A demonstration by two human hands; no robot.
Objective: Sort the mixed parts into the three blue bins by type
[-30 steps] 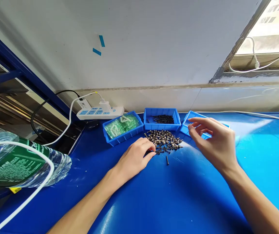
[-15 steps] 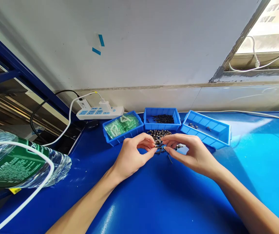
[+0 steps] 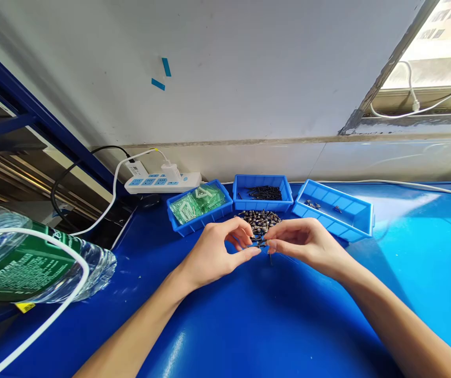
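Observation:
A pile of small dark and metallic screws (image 3: 260,219) lies on the blue table, in front of three blue bins. At the pile's near left edge is my left hand (image 3: 225,249), thumb and fingers curved and apart, nothing clearly held. My right hand (image 3: 304,240) is at the near right edge, its thumb and fingertips pinched on a dark screw. The left bin (image 3: 186,229) holds green packets (image 3: 198,202). Long black screws (image 3: 264,193) lie in the middle bin (image 3: 262,205). A few small screws (image 3: 312,204) are in the right bin (image 3: 351,210).
A large water bottle (image 3: 44,262) lies at the left, crossed by a white cable (image 3: 79,283). Behind the left bin are a power strip (image 3: 189,182) and a black object (image 3: 149,200). A wall (image 3: 249,79) rises behind the bins.
My right hand has closed its fingertips and moved slightly left. The thumb of my left hand has shifted right and down. More of the screw pile shows between the hands.

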